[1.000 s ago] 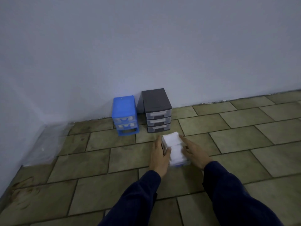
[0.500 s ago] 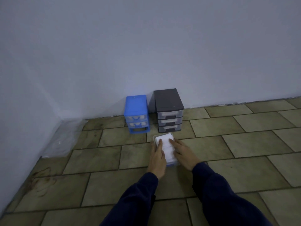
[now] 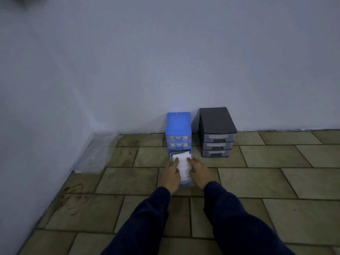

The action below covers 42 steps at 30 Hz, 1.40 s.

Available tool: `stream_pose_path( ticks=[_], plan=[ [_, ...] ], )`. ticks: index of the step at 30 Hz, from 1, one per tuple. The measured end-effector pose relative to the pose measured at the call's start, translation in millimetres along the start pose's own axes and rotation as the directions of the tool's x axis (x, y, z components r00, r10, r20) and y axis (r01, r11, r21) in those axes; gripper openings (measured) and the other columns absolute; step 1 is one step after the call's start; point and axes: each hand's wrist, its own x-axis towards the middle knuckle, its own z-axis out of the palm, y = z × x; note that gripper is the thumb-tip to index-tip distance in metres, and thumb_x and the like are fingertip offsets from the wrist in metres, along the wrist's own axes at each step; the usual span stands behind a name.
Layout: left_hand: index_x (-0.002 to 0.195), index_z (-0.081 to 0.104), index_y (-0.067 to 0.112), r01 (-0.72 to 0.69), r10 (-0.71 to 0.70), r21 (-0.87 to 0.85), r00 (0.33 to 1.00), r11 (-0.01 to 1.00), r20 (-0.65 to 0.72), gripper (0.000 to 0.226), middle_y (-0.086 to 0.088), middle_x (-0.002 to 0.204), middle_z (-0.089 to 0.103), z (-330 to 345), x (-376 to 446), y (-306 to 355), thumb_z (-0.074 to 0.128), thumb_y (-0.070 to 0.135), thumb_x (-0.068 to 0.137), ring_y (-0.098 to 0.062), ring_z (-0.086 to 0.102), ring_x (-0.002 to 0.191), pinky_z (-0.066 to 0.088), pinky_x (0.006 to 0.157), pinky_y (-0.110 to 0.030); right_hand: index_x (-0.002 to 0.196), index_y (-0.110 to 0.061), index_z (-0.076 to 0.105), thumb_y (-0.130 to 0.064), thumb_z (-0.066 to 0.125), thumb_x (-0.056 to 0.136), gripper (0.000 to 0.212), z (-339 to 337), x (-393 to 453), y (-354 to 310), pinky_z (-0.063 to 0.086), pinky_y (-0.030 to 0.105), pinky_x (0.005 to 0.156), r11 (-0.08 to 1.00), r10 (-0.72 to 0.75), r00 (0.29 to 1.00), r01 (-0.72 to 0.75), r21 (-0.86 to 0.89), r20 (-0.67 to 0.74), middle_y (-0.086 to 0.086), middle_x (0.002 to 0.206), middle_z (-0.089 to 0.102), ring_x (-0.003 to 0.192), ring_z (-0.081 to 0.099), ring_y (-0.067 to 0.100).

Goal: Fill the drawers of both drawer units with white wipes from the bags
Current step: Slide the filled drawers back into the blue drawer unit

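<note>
A blue drawer unit (image 3: 178,126) and a black drawer unit (image 3: 217,122) stand side by side against the wall. The blue unit's bottom slot is open. Right in front of it lies its clear drawer (image 3: 186,184), far end at the slot, packed with white wipes (image 3: 184,164). My left hand (image 3: 171,174) holds the drawer's left side, with a finger lying on the wipes. My right hand (image 3: 199,172) holds its right side. The black unit's three drawers are shut, and so are the blue unit's upper two.
A clear plastic bag (image 3: 97,153) lies flat on the tiled floor in the left corner, by the side wall. Brown stains (image 3: 73,197) mark the tiles near that wall. Bare floor tiles (image 3: 276,172) stretch to the right of the units.
Both hands have carried the wipe-filled drawer from in front of the black unit to the blue unit's bottom slot. The view has swung left.
</note>
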Motion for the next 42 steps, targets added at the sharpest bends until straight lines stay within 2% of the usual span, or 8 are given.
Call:
stream_pose_path(
  ticks=[4, 15, 23, 28, 31, 33, 37, 42],
  plan=[
    [0.147, 0.026, 0.008, 0.020, -0.020, -0.015, 1.000, 1.000, 0.005, 0.046, -0.012, 0.152, 0.023, -3, 8, 0, 0.028, 0.003, 0.100, -0.027, 0.038, 0.128, 0.033, 0.102, -0.025, 0.145, -0.006, 0.027, -0.003, 0.038, 0.096, 0.051, -2, 9, -2, 0.026, 0.020, 0.105, 1.000, 0.017, 1.000, -0.017, -0.022, 0.012, 0.011, 0.150, 0.028, 0.132, 0.036, 0.024],
    [0.147, 0.024, 0.012, 0.006, -0.006, -0.007, 1.000, 1.000, 0.003, 0.048, -0.012, 0.151, 0.025, -7, 19, -3, 0.031, 0.007, 0.100, -0.026, 0.038, 0.129, 0.035, 0.107, -0.031, 0.142, -0.006, 0.033, -0.004, 0.042, 0.095, 0.047, -1, 15, -3, 0.036, 0.031, 0.106, 0.999, 0.027, 1.000, -0.027, 0.044, -0.003, 0.012, 0.145, 0.037, 0.126, 0.043, 0.024],
    [0.148, 0.022, 0.013, -0.032, 0.032, 0.016, 0.998, 0.999, 0.050, 0.048, -0.008, 0.153, 0.021, -15, 32, -8, 0.030, 0.008, 0.101, -0.024, 0.037, 0.131, 0.033, 0.110, -0.033, 0.144, -0.007, 0.029, -0.006, 0.041, 0.094, 0.051, 3, 26, -11, 0.026, 0.025, 0.110, 0.988, -0.009, 1.000, 0.012, -0.155, 0.018, 0.010, 0.152, 0.025, 0.134, 0.033, 0.023],
    [0.149, 0.021, 0.018, -0.042, 0.034, 0.187, 0.998, 0.981, 0.049, 0.048, -0.013, 0.144, 0.031, -11, 38, -10, 0.030, 0.016, 0.101, -0.027, 0.043, 0.123, 0.041, 0.102, -0.036, 0.143, -0.007, 0.032, -0.005, 0.041, 0.093, 0.051, -1, 32, -14, 0.027, 0.026, 0.107, 0.976, -0.008, 1.000, 0.013, -0.217, 0.021, 0.012, 0.150, 0.026, 0.133, 0.033, 0.025],
    [0.150, 0.012, 0.027, -0.025, 0.033, 0.512, 0.999, 0.859, -0.006, 0.051, -0.013, 0.136, 0.036, -13, 39, -11, 0.029, 0.024, 0.102, -0.026, 0.038, 0.123, 0.036, 0.099, -0.038, 0.147, -0.012, 0.024, -0.010, 0.038, 0.096, 0.052, 1, 29, -15, 0.029, 0.028, 0.107, 0.963, 0.000, 1.000, -0.001, -0.270, -0.003, 0.013, 0.152, 0.021, 0.134, 0.031, 0.024],
    [0.149, 0.012, 0.028, -0.025, 0.055, 0.616, 0.998, 0.787, -0.029, 0.051, -0.011, 0.136, 0.037, -15, 39, -11, 0.029, 0.027, 0.101, -0.025, 0.036, 0.125, 0.033, 0.100, -0.039, 0.148, -0.017, 0.019, -0.016, 0.037, 0.098, 0.053, 3, 26, -16, 0.032, 0.030, 0.106, 0.946, 0.012, 0.999, -0.023, -0.324, -0.036, 0.013, 0.152, 0.019, 0.134, 0.032, 0.024],
    [0.148, 0.016, 0.026, -0.056, 0.087, 0.675, 0.996, 0.735, -0.012, 0.050, -0.011, 0.138, 0.037, -15, 44, -9, 0.031, 0.028, 0.100, -0.026, 0.035, 0.126, 0.032, 0.100, -0.041, 0.150, -0.025, 0.013, -0.027, 0.034, 0.100, 0.054, 4, 25, -19, 0.031, 0.038, 0.107, 0.896, 0.054, 0.998, -0.063, -0.439, -0.034, 0.010, 0.155, 0.013, 0.139, 0.025, 0.025],
    [0.145, 0.026, 0.027, -0.085, 0.150, 0.634, 0.987, 0.768, -0.049, 0.047, -0.007, 0.136, 0.042, -14, 45, -19, 0.035, 0.031, 0.100, -0.022, 0.037, 0.126, 0.027, 0.107, -0.041, 0.149, -0.025, 0.011, -0.035, 0.034, 0.098, 0.057, 3, 31, -19, 0.025, 0.043, 0.110, 0.865, 0.100, 0.995, -0.089, -0.495, -0.003, 0.010, 0.153, 0.016, 0.141, 0.017, 0.026]
  ],
)
